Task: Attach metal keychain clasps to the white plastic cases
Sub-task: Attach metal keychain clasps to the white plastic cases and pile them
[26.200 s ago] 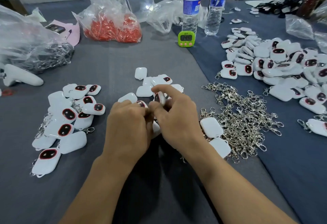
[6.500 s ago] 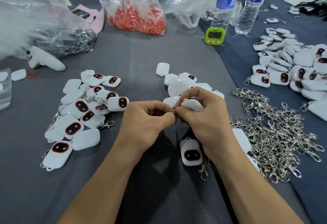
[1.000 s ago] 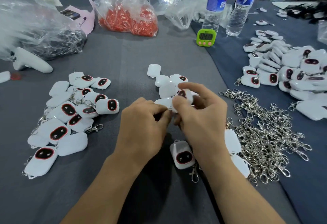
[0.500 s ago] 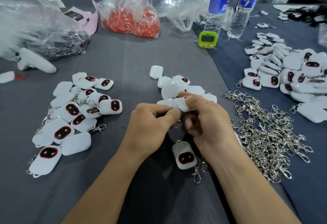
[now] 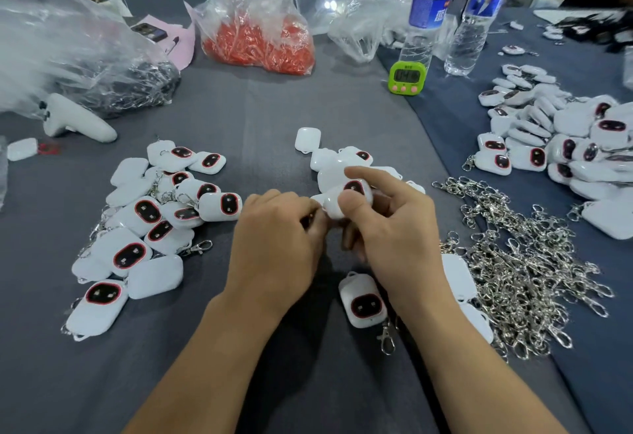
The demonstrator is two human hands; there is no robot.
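Note:
My right hand (image 5: 394,228) grips a white plastic case (image 5: 346,194) with a dark red-rimmed window, thumb on its front and forefinger stretched over it. My left hand (image 5: 281,238) meets it from the left, fingertips curled at the case's lower left corner; what they pinch is hidden. A heap of loose metal clasps (image 5: 513,262) lies to the right. One case with a clasp attached (image 5: 361,303) lies just below my hands. A pile of cases with clasps (image 5: 147,224) lies on the left, and several bare cases (image 5: 329,159) lie behind my hands.
A green timer (image 5: 407,76) and two water bottles (image 5: 428,12) stand at the back. A bag of red parts (image 5: 257,39) and a clear bag of dark chains (image 5: 113,81) lie beyond. A big pile of cases (image 5: 565,146) covers the right side.
The case in my right hand has turned so its dark window faces up. Both hands have stayed together above the finished case.

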